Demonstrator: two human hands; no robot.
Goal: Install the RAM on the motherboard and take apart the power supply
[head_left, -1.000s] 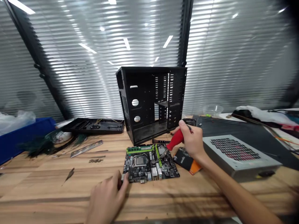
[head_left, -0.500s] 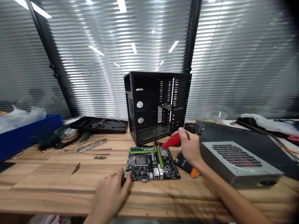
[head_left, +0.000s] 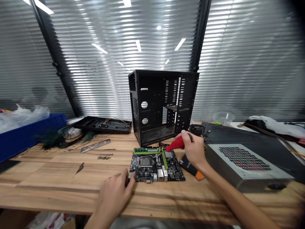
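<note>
A motherboard (head_left: 149, 174) lies flat on the wooden table, with a green memory stick (head_left: 146, 150) along its far edge and a square metal processor (head_left: 146, 162) in its socket. My left hand (head_left: 116, 190) grips the board's near left corner between thumb and fingers. In my right hand (head_left: 194, 149) is a red-handled screwdriver (head_left: 175, 143), held slantwise over the board. Its metal shaft points down and left toward the processor socket; whether the tip touches cannot be told. Partly under my right hand, an orange and black box (head_left: 190, 167) lies beside the board.
Behind the board stands an open black computer case (head_left: 152, 105). A grey power supply (head_left: 247, 171) sits to the right on the table. Further left are a black case panel (head_left: 102, 125), a metal strip (head_left: 95, 145) and a blue bin (head_left: 30, 130) with plastic bags.
The view has shifted slightly, so the scene sits a little further right. Both hands and the screwdriver keep nearly the same place over the motherboard.
</note>
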